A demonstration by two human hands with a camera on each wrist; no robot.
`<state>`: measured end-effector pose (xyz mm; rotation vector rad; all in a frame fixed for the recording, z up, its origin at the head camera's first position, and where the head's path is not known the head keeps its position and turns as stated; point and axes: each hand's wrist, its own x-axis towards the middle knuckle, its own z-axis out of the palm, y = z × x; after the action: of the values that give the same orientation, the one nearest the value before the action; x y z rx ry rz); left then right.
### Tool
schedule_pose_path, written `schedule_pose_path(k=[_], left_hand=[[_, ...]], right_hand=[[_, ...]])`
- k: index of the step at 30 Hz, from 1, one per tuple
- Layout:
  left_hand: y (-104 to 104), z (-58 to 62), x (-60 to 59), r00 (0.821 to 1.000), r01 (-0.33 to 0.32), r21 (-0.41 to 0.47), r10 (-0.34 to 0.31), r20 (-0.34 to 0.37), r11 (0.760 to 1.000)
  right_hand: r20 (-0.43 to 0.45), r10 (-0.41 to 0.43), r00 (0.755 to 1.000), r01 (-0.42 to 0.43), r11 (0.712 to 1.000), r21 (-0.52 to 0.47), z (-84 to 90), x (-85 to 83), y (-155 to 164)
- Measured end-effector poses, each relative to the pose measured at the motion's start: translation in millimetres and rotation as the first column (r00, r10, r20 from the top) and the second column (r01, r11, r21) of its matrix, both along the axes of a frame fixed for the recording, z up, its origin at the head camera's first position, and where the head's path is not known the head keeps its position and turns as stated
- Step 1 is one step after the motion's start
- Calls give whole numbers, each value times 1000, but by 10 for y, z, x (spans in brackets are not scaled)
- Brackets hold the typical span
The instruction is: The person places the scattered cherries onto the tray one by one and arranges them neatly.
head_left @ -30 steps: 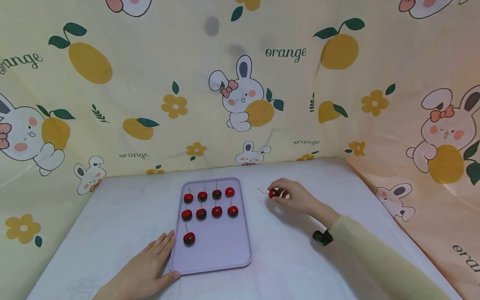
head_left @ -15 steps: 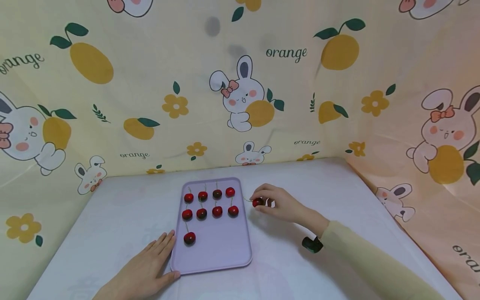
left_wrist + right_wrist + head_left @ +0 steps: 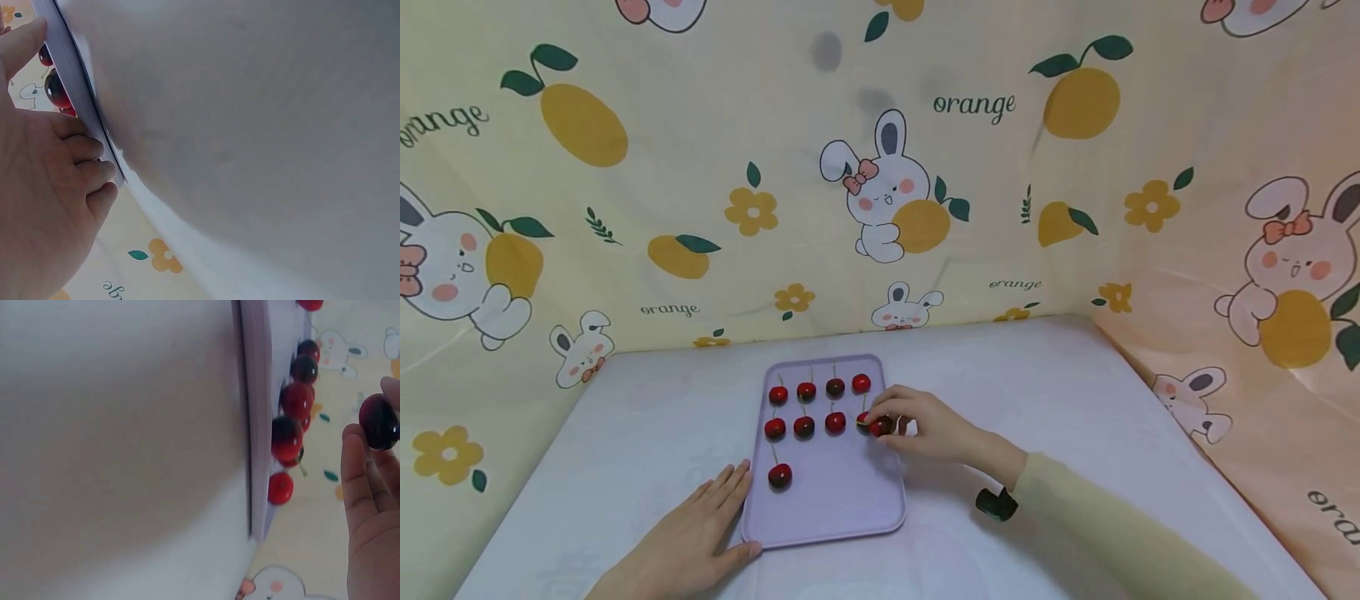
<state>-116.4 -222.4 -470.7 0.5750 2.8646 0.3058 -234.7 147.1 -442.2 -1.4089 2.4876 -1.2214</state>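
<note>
Right hand [image 3: 925, 429] over the right edge of the flat purple plastic tray [image 3: 842, 508], fingertips pinching a small round dark red cherry [image 3: 880, 427]. Left hand [image 3: 688, 542] flat on the white table [image 3: 1075, 392], fingers straight, touching the tray's left edge. Nine more red cherries [image 3: 803, 427] in rows on the tray.

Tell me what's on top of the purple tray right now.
The tray holds nine cherries: four in the back row, four in the middle, one alone in front. The right hand pinches a tenth cherry over the right edge, partly hiding the rightmost middle one.
</note>
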Motion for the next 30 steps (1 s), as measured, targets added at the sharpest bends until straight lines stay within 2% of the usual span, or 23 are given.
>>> schedule_pose_path(k=[5,13,30], left_hand=[[2,8,-1,1000,6,10,-6,9,1000],[0,15,-1,1000,2,9,-2,23,1000],[7,2,-7,999,-20,-11,21,42,1000]], right_hand=[[-9,62,998,-62,998,-8,-55,27,-138],[25,98,995,-100,993,67,-124,77,-347],[71,91,993,-104,974,199,-208,180,-689]])
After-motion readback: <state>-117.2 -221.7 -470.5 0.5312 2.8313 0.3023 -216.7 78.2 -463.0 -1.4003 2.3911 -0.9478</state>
